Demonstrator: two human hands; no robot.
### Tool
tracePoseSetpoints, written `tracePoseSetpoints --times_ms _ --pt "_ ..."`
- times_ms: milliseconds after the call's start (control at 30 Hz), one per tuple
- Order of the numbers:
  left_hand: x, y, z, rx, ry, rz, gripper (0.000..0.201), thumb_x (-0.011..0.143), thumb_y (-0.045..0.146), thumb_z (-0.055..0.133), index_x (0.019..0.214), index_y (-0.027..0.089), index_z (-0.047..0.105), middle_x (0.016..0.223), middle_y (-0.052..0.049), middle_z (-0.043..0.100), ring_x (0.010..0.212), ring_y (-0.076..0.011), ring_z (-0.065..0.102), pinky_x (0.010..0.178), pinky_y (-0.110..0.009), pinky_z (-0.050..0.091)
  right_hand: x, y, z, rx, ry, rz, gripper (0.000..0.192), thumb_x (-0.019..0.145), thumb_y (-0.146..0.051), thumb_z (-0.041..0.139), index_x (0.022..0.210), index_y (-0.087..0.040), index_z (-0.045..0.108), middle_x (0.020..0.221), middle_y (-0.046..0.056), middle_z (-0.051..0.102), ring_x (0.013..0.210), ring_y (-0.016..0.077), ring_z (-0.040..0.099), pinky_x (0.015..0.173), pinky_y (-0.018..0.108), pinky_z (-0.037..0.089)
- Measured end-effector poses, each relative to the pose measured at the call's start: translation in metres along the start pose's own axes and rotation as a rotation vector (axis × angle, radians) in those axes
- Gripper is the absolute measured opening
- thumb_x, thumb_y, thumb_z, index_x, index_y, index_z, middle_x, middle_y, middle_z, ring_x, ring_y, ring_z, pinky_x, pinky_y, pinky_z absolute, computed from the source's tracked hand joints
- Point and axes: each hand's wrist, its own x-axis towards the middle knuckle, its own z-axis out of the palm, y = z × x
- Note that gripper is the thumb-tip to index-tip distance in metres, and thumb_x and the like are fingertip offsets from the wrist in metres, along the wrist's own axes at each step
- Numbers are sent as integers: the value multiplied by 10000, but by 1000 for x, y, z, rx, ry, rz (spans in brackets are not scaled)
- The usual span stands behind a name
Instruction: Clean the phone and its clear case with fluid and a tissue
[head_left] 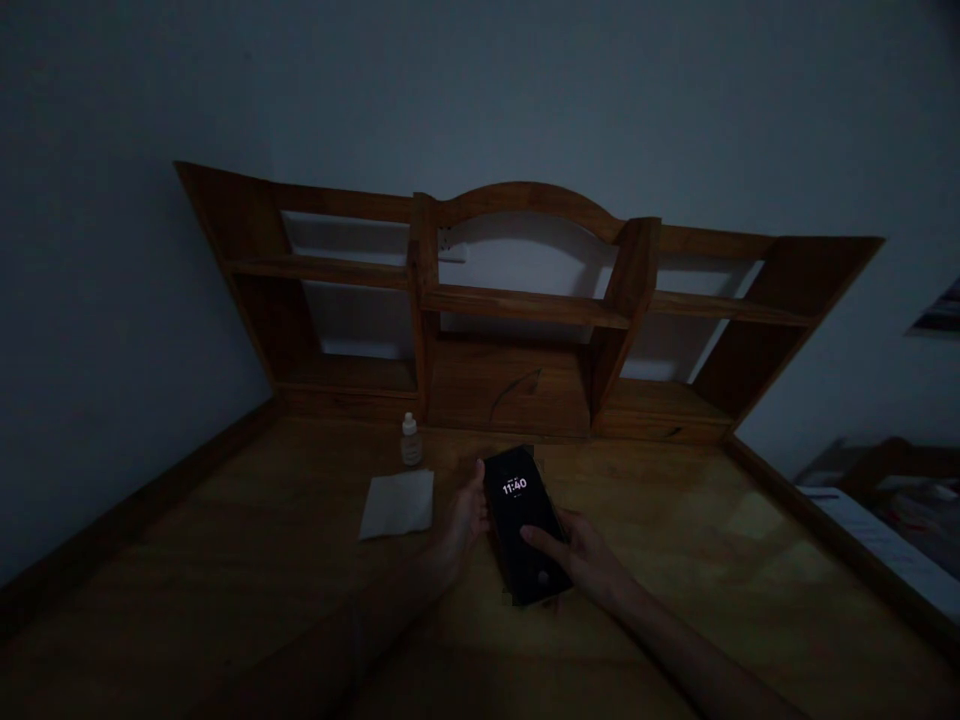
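Observation:
A dark smartphone (517,540) is held above the wooden desk, its screen showing 11:40 in white digits. My right hand (581,555) grips its lower right side, with the thumb lying across the screen. Along the phone's upper left edge, my left hand (465,515) is closed against it; part of those fingers is hidden behind the phone. To the left of my left hand, a white folded cloth or tissue (397,503) lies flat on the desk. Just behind that stands a small clear bottle (411,445) with a white cap, upright.
A wooden shelf unit (525,305) with several compartments stands along the back of the desk (262,560). On the wall behind it is a white socket strip (453,252). Beyond the desk's raised right edge lies a whitish sheet-like surface (885,540). The room is dim.

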Motion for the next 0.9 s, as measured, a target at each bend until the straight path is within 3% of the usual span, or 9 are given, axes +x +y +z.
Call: tracePoseSetpoints --times_ms 133,300,333,467,567,633,733,900 --pt "1 3 0 -67 17 -12 501 915 570 476 949 107 666 860 -138 726 870 -238 692 753 -313 511 1 1 1 -5 -10 -26 485 797 -564 693 1046 -149 683 946 76 728 837 238 689 708 330 562" --pt "-14 -2 2 -219 60 30 373 981 417 401 911 152 654 911 -82 733 960 -221 671 838 -314 503 -5 -6 1 -42 -91 -31 449 794 -537 713 1045 -167 672 910 44 711 741 193 665 631 287 542" --pt "-19 -4 3 -244 64 -39 411 979 447 393 858 156 657 896 -85 734 966 -234 667 847 -324 503 -7 -8 2 -38 -126 -41 432 793 -528 719 1032 -170 673 890 34 705 720 183 658 627 282 539" --pt "-34 -7 4 -271 -100 -41 387 902 498 543 844 140 677 963 -112 731 1046 -293 638 922 -373 484 -15 -14 7 8 -147 -38 407 805 -524 709 995 -166 668 843 27 693 708 169 647 606 257 524" --pt "-32 -5 5 -269 -128 54 327 905 450 556 888 148 678 969 -106 732 1046 -284 643 937 -375 486 -13 -13 7 16 -126 8 452 790 -558 707 1008 -165 655 798 22 679 635 158 623 518 242 490" --pt "-26 -2 6 -273 -117 54 308 919 429 532 910 157 675 945 -100 733 1012 -272 661 930 -370 492 -9 -11 5 0 -91 -24 447 789 -568 704 977 -165 664 799 22 677 661 161 623 543 243 492" --pt "-19 7 11 -299 -108 -38 380 953 459 448 946 151 669 946 -104 734 1002 -265 672 924 -373 497 -5 -9 0 1 -47 -21 453 800 -588 683 954 -162 671 798 26 681 669 163 621 557 248 489" --pt "-19 20 13 -317 -333 -131 662 903 681 383 1072 109 669 1004 -154 732 1028 -290 671 915 -387 498 -4 -7 -6 11 -8 -3 449 784 -588 701 949 -170 682 801 24 680 701 171 626 579 248 484"
